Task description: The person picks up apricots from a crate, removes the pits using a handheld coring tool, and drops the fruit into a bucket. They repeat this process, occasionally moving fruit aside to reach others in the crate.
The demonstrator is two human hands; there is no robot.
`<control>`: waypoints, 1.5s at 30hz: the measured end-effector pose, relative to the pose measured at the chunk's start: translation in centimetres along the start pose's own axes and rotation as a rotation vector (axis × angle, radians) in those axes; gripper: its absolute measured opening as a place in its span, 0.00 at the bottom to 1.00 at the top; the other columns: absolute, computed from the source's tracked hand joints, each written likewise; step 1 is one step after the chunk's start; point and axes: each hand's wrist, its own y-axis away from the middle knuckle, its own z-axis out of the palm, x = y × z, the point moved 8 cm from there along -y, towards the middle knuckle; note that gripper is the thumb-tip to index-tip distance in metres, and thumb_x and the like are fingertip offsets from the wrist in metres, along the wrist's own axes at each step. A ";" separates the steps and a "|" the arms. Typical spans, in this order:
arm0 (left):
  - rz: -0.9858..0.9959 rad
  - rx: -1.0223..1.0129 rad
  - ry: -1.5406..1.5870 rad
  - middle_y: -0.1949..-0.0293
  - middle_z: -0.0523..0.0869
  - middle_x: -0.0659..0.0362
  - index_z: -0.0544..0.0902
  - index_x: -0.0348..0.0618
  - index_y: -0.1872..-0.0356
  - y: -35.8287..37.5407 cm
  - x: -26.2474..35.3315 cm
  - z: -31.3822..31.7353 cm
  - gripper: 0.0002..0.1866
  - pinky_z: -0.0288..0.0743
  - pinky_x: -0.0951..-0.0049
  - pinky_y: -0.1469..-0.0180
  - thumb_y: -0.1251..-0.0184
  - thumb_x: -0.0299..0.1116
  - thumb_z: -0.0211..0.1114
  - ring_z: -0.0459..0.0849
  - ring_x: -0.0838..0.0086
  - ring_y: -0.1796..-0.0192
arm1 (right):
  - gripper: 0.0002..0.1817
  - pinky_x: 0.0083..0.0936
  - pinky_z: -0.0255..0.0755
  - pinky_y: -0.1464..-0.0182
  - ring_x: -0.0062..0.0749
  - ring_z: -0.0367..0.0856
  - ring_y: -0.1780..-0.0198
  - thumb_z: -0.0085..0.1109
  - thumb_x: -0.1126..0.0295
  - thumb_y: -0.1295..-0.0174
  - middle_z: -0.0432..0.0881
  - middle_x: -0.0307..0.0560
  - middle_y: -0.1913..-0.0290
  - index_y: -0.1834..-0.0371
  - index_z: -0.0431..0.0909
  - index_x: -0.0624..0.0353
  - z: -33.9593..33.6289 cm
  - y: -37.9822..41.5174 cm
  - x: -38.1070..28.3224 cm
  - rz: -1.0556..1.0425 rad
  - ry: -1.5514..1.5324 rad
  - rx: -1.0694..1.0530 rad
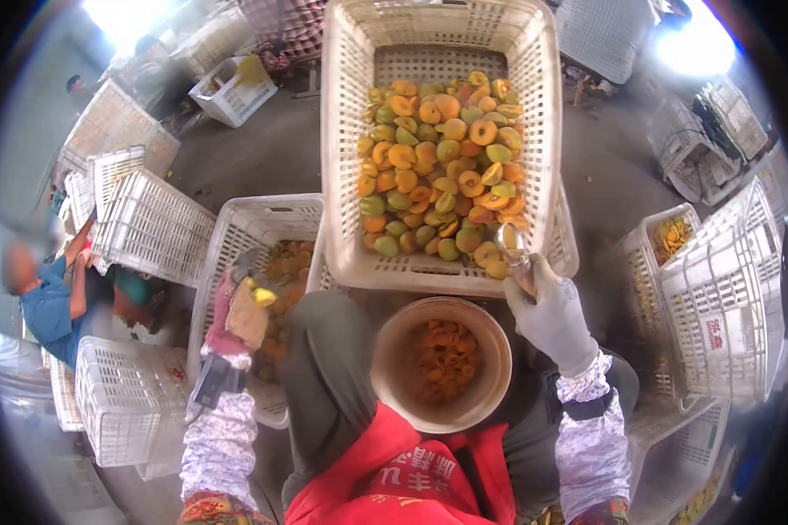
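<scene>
My right hand (552, 317), in a pale glove, is closed around a metal tool (513, 249) with a ring-shaped end, at the lower right corner of a white crate (442, 278). Halved orange and green fruits (446, 157) fill much of that crate. On the left, my left hand (239, 313), in a pink and tan glove, is over a second white crate (203, 254) of fruit, with something yellow (263, 297) at its fingertips. Between my knees stands a round bucket (381, 367) with orange pieces (442, 359) inside.
Stacked white crates stand at the left (131, 402) and right (718, 324). A person in a blue shirt (48, 306) is beside crates at the far left. A smaller white crate (236, 101) sits on the floor at the upper left.
</scene>
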 end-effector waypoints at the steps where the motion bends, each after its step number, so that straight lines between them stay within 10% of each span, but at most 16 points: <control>1: 0.422 -0.047 -0.799 0.61 0.85 0.57 0.80 0.40 0.48 1.6 3.0 3.0 0.17 0.79 0.65 0.55 0.40 0.31 0.62 0.84 0.63 0.60 | 0.09 0.41 0.71 0.75 0.55 0.79 0.78 0.63 0.70 0.42 0.75 0.58 0.82 0.65 0.74 0.62 0.3 0.1 0.1 -0.012 -0.014 -0.004; 2: 0.821 -0.082 -1.619 0.61 0.86 0.54 0.81 0.41 0.49 3.8 4.0 6.9 0.17 0.78 0.62 0.55 0.40 0.31 0.62 0.84 0.61 0.60 | 0.09 0.40 0.71 0.75 0.53 0.79 0.78 0.62 0.71 0.42 0.76 0.57 0.82 0.65 0.73 0.63 0.7 0.4 0.5 -0.033 0.059 0.040; 3: 0.812 -0.040 -1.652 0.61 0.86 0.54 0.81 0.41 0.49 4.4 5.1 7.8 0.17 0.78 0.62 0.55 0.40 0.31 0.62 0.84 0.61 0.60 | 0.09 0.40 0.71 0.75 0.53 0.79 0.78 0.62 0.71 0.42 0.76 0.56 0.82 0.65 0.73 0.63 1.5 0.4 0.8 0.007 -0.011 -0.033; 7: 0.348 -0.204 -0.943 0.55 0.85 0.49 0.80 0.40 0.46 3.7 5.1 12.7 0.18 0.78 0.59 0.45 0.37 0.30 0.61 0.84 0.57 0.51 | 0.10 0.40 0.71 0.74 0.52 0.80 0.77 0.62 0.70 0.41 0.77 0.55 0.81 0.64 0.72 0.64 2.9 0.6 -0.9 0.009 -0.130 -0.158; 9: -0.251 -0.312 0.533 0.49 0.83 0.49 0.77 0.38 0.43 3.5 1.8 15.8 0.17 0.77 0.58 0.39 0.31 0.30 0.56 0.83 0.60 0.47 | 0.10 0.41 0.72 0.73 0.52 0.80 0.76 0.62 0.70 0.41 0.77 0.55 0.81 0.64 0.72 0.64 3.6 0.9 -1.4 -0.063 -0.130 -0.180; 13: -0.349 -0.494 0.652 0.49 0.82 0.52 0.72 0.37 0.38 4.1 -1.1 19.6 0.18 0.77 0.58 0.39 0.25 0.32 0.52 0.82 0.62 0.46 | 0.12 0.39 0.74 0.72 0.50 0.81 0.75 0.62 0.68 0.41 0.78 0.55 0.80 0.63 0.72 0.64 3.9 0.9 -2.2 -0.093 -0.101 -0.181; 16: -0.187 -0.553 0.262 0.48 0.82 0.55 0.70 0.38 0.37 5.9 -3.0 20.7 0.20 0.77 0.59 0.40 0.25 0.34 0.53 0.81 0.64 0.45 | 0.12 0.37 0.75 0.72 0.48 0.82 0.76 0.63 0.67 0.41 0.78 0.53 0.80 0.61 0.73 0.63 3.7 1.4 -3.4 -0.184 -0.094 -0.129; 17: 0.157 -0.571 -0.431 0.46 0.80 0.57 0.70 0.40 0.37 7.1 -0.8 22.8 0.20 0.77 0.62 0.42 0.23 0.37 0.52 0.80 0.68 0.44 | 0.13 0.36 0.76 0.72 0.46 0.82 0.76 0.63 0.67 0.42 0.78 0.51 0.80 0.61 0.73 0.62 3.5 1.6 -4.1 -0.225 -0.061 -0.125; 22: 0.096 -0.502 -0.199 0.51 0.83 0.59 0.74 0.44 0.42 5.9 -6.4 22.5 0.22 0.79 0.67 0.52 0.24 0.50 0.52 0.82 0.71 0.52 | 0.15 0.34 0.76 0.71 0.42 0.84 0.73 0.65 0.66 0.42 0.81 0.47 0.77 0.57 0.73 0.62 5.6 3.1 -4.2 -0.235 0.056 -0.250; 25: -0.267 -0.427 0.015 0.57 0.84 0.60 0.77 0.42 0.44 7.0 -6.3 24.0 0.26 0.78 0.70 0.59 0.24 0.55 0.50 0.84 0.71 0.59 | 0.15 0.35 0.75 0.71 0.44 0.83 0.73 0.63 0.66 0.41 0.81 0.48 0.78 0.57 0.73 0.62 6.1 3.3 -3.9 -0.176 0.048 -0.307; 32: -0.130 -0.311 0.162 0.62 0.83 0.60 0.81 0.37 0.52 6.1 -6.1 24.5 0.23 0.73 0.74 0.55 0.23 0.50 0.52 0.79 0.77 0.61 | 0.30 0.39 0.76 0.66 0.48 0.83 0.70 0.65 0.67 0.49 0.82 0.54 0.74 0.44 0.69 0.72 8.0 3.8 -3.1 -0.074 0.040 -0.385; 42: 0.146 -0.453 -0.047 0.65 0.83 0.59 0.81 0.36 0.54 5.1 -5.6 23.4 0.26 0.75 0.74 0.61 0.26 0.55 0.54 0.80 0.76 0.64 | 0.15 0.41 0.73 0.72 0.49 0.82 0.75 0.53 0.65 0.36 0.79 0.55 0.79 0.53 0.66 0.63 9.1 3.5 -4.5 -0.028 -0.156 -0.437; 43: -0.208 -0.361 0.101 0.65 0.83 0.57 0.80 0.36 0.56 5.4 -5.7 23.6 0.28 0.76 0.73 0.60 0.26 0.57 0.52 0.81 0.74 0.64 | 0.15 0.42 0.72 0.72 0.50 0.81 0.75 0.54 0.65 0.36 0.79 0.56 0.79 0.53 0.66 0.64 9.2 3.3 -4.5 -0.024 -0.233 -0.451; 45: -0.235 -0.369 0.197 0.66 0.83 0.56 0.80 0.37 0.57 5.0 -6.3 23.6 0.29 0.77 0.73 0.59 0.26 0.58 0.51 0.81 0.73 0.64 | 0.16 0.43 0.72 0.73 0.52 0.81 0.75 0.54 0.65 0.36 0.79 0.58 0.78 0.53 0.66 0.65 9.5 3.4 -4.6 -0.017 -0.312 -0.461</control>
